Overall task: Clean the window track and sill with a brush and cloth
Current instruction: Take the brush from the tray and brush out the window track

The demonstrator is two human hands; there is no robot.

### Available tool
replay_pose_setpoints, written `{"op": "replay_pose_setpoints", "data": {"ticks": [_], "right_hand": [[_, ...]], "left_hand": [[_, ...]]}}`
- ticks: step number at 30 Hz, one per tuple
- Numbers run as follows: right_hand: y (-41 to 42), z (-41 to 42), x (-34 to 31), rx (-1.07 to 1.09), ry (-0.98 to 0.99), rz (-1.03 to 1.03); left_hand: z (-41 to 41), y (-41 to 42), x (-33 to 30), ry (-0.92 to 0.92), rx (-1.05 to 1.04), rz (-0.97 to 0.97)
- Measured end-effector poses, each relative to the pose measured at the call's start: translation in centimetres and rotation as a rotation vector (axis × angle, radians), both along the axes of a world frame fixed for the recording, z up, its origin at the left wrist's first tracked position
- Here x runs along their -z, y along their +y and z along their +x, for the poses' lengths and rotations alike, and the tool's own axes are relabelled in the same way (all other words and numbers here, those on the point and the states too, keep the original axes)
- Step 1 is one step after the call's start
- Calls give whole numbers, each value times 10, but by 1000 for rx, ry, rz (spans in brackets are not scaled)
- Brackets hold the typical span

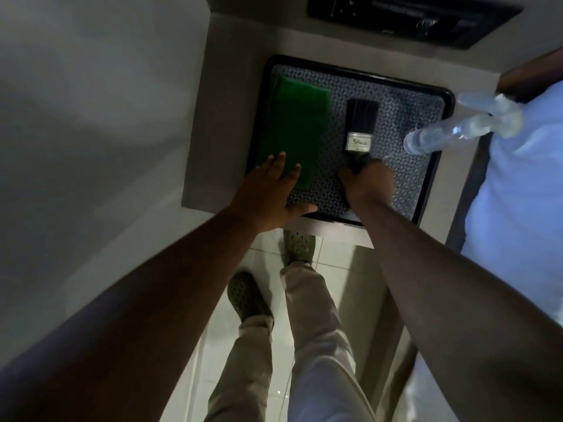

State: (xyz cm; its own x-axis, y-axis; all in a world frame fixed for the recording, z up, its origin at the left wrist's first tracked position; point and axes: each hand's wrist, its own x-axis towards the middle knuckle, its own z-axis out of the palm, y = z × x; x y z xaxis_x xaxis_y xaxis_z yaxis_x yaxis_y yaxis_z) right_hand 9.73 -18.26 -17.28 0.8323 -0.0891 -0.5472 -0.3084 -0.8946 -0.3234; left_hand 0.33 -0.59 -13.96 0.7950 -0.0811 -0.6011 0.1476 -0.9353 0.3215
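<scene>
Picking up the tools: the right hand (367, 181) grips the brush (360, 129). The left hand (271, 193) lies open, fingertips on the green cloth (292, 123). Next, grab it.

Dim indoor light, dark toward the frame edges. Plain pale grey wall (76, 102) fills the left side. Glossy white square-tiled floor (332, 269) below, grout lines visible, faint light reflections. Grey flat-topped ledge (219, 123) stands against the wall and overhangs the floor. Dark rectangular recessed frame (417, 16) at top, contents too blurred to identify. Large pale blue-white surface (524, 184) at right, overexposed, identity unclear.
</scene>
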Motion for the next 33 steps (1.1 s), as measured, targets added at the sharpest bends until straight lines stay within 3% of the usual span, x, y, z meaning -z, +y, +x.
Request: {"op": "replay_pose_setpoints", "data": {"ticks": [5, 11, 16, 21, 24, 27, 30, 33], "right_hand": [[-2, -8, -15, 49, 59, 57], [-3, -32, -67, 284, 31, 255], [24, -52, -181, 295, -223, 509], [62, -52, -323, 189, -230, 867], [95, -54, -405, 180, -115, 1113], [123, -71, -468, -20, -179, 1223], [143, -91, -513, -226, -339, 1217], [168, -103, -541, -465, -376, 1121]], "left_hand": [[-4, 15, -56, -139, -33, 15], [-22, 28, -154, -290, -11, 49], [-66, 34, -260, -578, -74, 30], [-126, 67, -355, -807, -166, 106], [-158, 99, -385, -741, -241, 174], [-197, 122, -385, -635, -229, 271], [-220, 138, -374, -510, -235, 350], [-232, 149, -360, -512, -210, 419]]}}
